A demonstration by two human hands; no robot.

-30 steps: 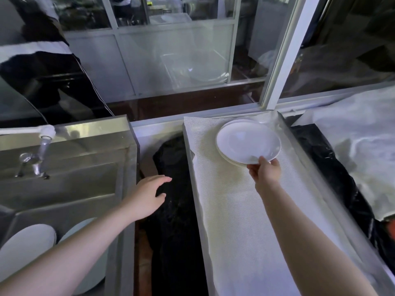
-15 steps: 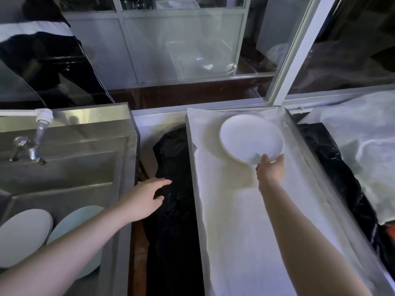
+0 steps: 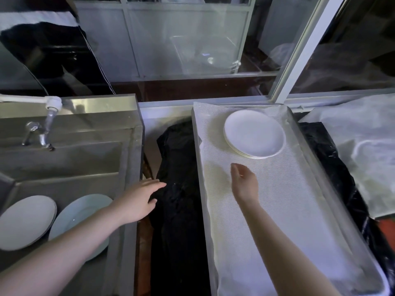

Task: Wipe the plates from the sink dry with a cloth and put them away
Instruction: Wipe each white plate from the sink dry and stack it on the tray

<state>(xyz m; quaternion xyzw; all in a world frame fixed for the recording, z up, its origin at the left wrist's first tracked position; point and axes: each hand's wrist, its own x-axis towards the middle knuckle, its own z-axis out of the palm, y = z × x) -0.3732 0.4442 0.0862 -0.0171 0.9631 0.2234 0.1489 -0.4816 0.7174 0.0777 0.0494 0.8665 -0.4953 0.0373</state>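
We take the tray (image 3: 316, 167) as reference: long metal tray lined with a white textured mat (image 3: 267, 210). At its far end sits a stack of white plates (image 3: 254, 133), flat on the mat. We see several rims at the near edge, but the exact count is hard to make out.

Right hand (image 3: 243, 184) hovers over the mat just near-side of the stack, not touching it. Fingers relaxed, loosely together, holding nothing. We see it edge-on, so the fingers are hard to tell apart.

Left hand (image 3: 139, 199) is left of the tray, over the edge of the steel sink (image 3: 130, 150) and the black plastic sheet (image 3: 179, 189) that fills the gap between sink and tray. Fingers extended, slightly spread, empty. We cannot tell whether it touches the sink edge.

Further left of the tray, in the sink basin: two more plates (image 3: 25, 221), leaning. The right one is partly hidden by the left forearm; the left one is cut by the frame edge. Tap (image 3: 50, 110) above the basin.

Right of the tray: more black sheet and a white covering (image 3: 363, 146), contents underneath not visible.
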